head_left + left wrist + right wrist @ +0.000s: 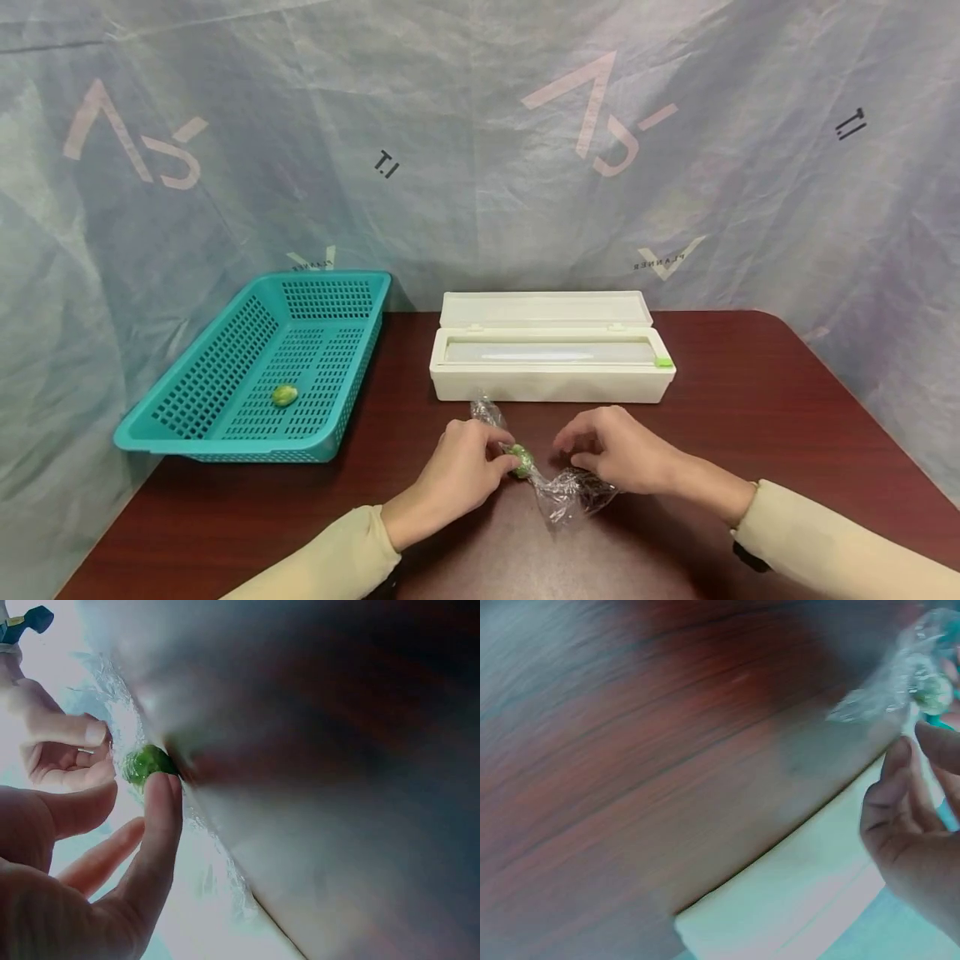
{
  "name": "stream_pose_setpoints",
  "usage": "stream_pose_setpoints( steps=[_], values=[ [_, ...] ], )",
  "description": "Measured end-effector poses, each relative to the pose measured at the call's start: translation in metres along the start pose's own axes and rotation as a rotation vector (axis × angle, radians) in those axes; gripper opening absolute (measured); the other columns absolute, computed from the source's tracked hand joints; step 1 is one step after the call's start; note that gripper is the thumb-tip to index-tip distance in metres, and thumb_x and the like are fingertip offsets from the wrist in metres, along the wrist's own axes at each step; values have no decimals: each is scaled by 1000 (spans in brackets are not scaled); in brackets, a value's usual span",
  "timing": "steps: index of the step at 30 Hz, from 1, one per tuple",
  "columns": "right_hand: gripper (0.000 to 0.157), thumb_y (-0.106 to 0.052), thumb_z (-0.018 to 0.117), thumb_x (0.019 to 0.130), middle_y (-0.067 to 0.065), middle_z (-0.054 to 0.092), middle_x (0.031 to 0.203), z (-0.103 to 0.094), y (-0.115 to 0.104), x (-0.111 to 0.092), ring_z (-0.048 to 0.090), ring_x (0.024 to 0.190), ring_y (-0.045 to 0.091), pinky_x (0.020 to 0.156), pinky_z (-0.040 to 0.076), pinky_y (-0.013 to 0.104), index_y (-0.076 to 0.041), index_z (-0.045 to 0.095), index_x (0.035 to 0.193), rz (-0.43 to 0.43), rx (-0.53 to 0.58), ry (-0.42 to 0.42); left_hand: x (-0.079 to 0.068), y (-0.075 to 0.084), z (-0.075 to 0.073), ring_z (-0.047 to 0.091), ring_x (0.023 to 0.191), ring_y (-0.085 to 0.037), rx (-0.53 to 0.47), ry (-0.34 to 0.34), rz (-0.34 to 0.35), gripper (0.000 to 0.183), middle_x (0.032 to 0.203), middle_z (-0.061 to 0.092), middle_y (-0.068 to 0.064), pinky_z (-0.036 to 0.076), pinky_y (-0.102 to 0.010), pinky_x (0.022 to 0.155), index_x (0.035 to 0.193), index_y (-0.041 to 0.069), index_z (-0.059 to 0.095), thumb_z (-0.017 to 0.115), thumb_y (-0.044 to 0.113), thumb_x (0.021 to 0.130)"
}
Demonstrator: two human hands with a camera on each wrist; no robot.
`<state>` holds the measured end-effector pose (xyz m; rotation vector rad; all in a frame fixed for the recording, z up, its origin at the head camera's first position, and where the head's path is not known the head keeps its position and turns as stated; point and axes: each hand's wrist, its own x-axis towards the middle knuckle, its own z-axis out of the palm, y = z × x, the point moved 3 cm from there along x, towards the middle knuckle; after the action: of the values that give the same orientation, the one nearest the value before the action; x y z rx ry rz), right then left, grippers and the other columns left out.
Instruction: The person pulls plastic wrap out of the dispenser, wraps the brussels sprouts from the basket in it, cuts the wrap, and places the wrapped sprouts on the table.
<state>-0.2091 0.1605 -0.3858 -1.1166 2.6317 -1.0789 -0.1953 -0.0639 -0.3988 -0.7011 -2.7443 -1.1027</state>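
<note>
A small round green vegetable [520,461] lies in clear plastic film [561,497] on the table, with the film twisted out at both ends. My left hand [467,464] is beside it, thumb and index fingertips right at its left side. In the left wrist view, a fingertip overlaps the green vegetable [148,763], while the thumb stands apart from it. To the right, my right hand [626,450] hovers over the film's near end, its fingers loosely bent around nothing. The right wrist view shows the film [889,682] beyond that hand's fingertips.
Behind the hands stands a white film dispenser box [551,385], its lid raised and a roll inside. On the left, a teal plastic basket [352,367] contains one small yellow-green vegetable [284,395]. A grey printed curtain [465,167] hangs behind the dark red table [757,400].
</note>
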Motion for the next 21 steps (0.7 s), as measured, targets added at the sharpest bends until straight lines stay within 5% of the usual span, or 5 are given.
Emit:
stream_pose_setpoints(
  steps=[4, 8, 14, 21],
  values=[
    [53, 27, 64, 80, 2, 74, 105, 7, 2, 1, 69, 91, 17, 77, 58, 29, -8, 79, 117, -196, 13, -88, 3, 1, 2, 56, 60, 1, 5, -9, -1, 11, 66, 65, 10, 49, -23, 57, 93, 4, 82, 87, 11, 86],
    [58, 26, 66, 83, 0, 70, 109, 15, -2, 3, 68, 94, 12, 79, 56, 24, -10, 77, 126, -308, -26, -144, 7, 0, 3, 57, 60, 0, 15, -18, 0, 9, 66, 66, 9, 49, -23, 55, 88, 6, 82, 89, 11, 85],
    [56, 23, 64, 85, -10, 67, 108, 21, -7, 8, 64, 93, 3, 77, 53, 20, -17, 81, 120, -335, -134, -206, 10, -3, 3, 59, 61, 1, 12, -52, -28, 10, 68, 68, 8, 50, -22, 55, 88, 8, 81, 89, 14, 85],
    [64, 28, 50, 81, -8, 70, 106, 18, -5, 16, 64, 90, 8, 74, 52, 19, -15, 82, 115, -291, -48, -247, 11, -4, 1, 62, 63, 0, 5, -71, -20, 10, 70, 71, 5, 51, -22, 56, 88, 8, 83, 90, 13, 84]
  ],
)
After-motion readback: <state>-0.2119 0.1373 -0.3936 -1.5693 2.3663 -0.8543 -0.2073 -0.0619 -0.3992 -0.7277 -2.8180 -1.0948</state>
